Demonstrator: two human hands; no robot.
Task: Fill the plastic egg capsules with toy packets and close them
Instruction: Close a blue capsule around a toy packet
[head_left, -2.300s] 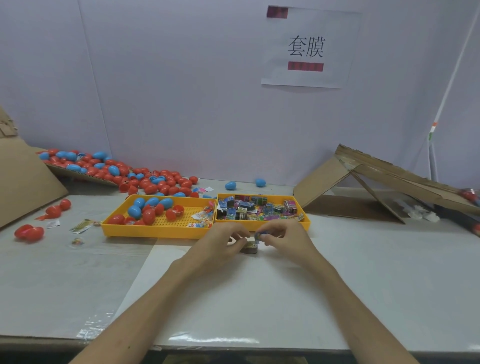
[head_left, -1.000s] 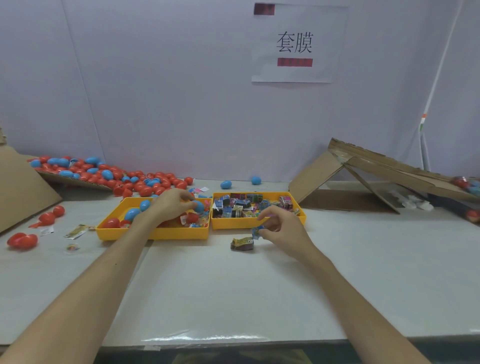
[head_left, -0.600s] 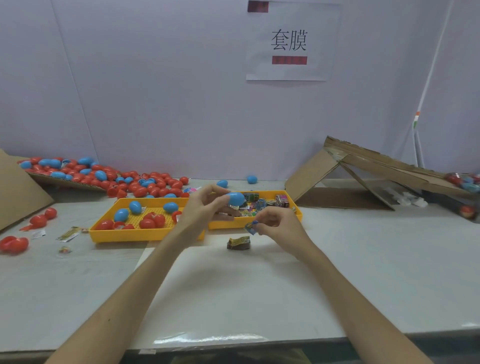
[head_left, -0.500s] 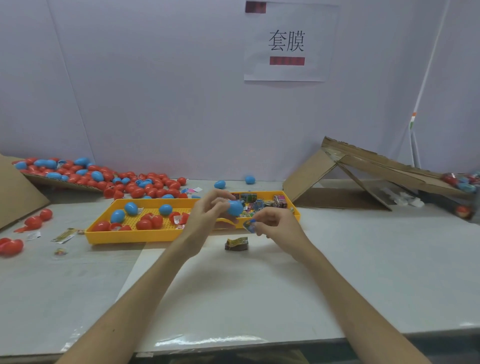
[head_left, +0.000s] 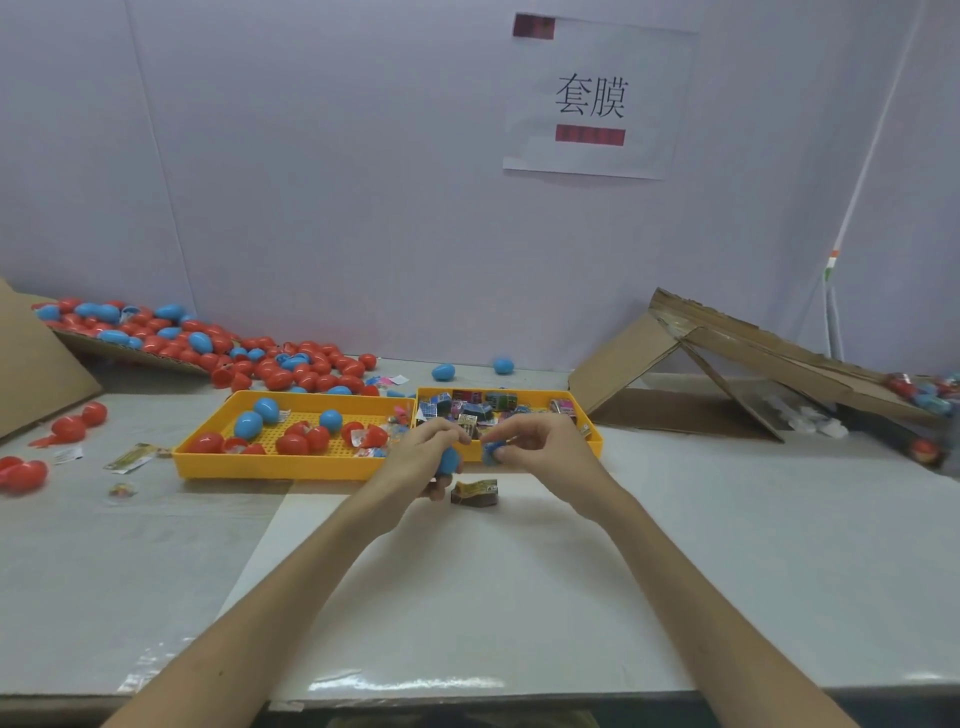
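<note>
Left hand (head_left: 418, 460) tight around blue egg capsule (head_left: 448, 460); right hand (head_left: 540, 448) in pinch on probable toy packet (head_left: 490, 453).

The person appears in the head view as two bare forearms and two bare hands. The left forearm (head_left: 322, 566) and the right forearm (head_left: 691, 597) are lean, broad at the lower edge of the picture and narrowing toward the wrists. The left hand (head_left: 423, 460) and the right hand (head_left: 545, 449) are slender, with long, thin fingers. Nails and finer marks are too small to make out.
</note>
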